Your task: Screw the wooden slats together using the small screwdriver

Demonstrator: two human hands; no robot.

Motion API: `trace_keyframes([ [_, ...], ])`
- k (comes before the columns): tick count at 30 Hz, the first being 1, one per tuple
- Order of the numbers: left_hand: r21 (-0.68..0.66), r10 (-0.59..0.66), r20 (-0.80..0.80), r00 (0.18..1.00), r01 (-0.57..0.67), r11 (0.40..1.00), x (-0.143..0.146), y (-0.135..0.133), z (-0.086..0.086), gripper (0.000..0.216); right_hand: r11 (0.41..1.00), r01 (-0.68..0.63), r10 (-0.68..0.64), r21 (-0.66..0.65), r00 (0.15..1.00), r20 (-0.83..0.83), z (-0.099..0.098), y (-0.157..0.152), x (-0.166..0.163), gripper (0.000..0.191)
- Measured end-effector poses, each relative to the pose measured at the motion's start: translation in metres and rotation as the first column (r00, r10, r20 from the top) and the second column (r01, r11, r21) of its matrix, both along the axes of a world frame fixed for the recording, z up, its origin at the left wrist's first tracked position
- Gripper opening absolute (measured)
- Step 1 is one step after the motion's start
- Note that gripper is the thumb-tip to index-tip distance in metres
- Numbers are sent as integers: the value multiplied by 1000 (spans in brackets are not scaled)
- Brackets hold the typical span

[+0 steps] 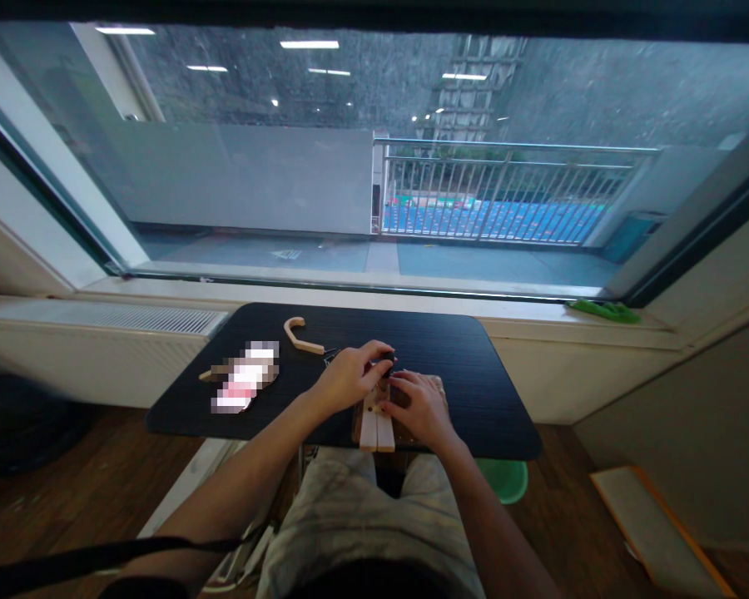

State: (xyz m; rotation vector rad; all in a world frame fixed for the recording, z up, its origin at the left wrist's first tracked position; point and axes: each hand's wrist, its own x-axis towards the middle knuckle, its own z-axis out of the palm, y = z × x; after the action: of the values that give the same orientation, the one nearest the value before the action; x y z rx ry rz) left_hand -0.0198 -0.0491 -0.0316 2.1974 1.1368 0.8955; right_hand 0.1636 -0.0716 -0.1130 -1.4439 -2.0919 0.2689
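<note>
My left hand (349,376) pinches a small dark piece (389,359) between thumb and fingers, just above the far end of some woodwork. Its exact kind is too small to make out. Two pale wooden strips (376,434) lie side by side there, with small dark holes in them, on a brown wooden block (405,433). Closed over the right side of this block, my right hand (423,406) has its fingertips and thumb pressed against the strips. Both hands partly cover the woodwork.
On the black table (480,391) lie a curved wooden hook (304,339), a few thin dark bits beside my left wrist, and a blurred-out, phone-like object (246,378). A radiator (100,349) stands left, a green basin (505,481) below right. A window faces me.
</note>
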Motion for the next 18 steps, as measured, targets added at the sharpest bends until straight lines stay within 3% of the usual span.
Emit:
trace_keyframes([
  [13, 30, 7, -23, 1000, -7, 1000, -1, 0, 0, 27, 1000, 6, -6, 3, 1000, 0, -2, 0, 0, 35],
  [18, 99, 17, -24, 1000, -15, 995, -3, 4, -1, 24, 1000, 11, -11, 10, 1000, 11, 0, -1, 0, 35],
])
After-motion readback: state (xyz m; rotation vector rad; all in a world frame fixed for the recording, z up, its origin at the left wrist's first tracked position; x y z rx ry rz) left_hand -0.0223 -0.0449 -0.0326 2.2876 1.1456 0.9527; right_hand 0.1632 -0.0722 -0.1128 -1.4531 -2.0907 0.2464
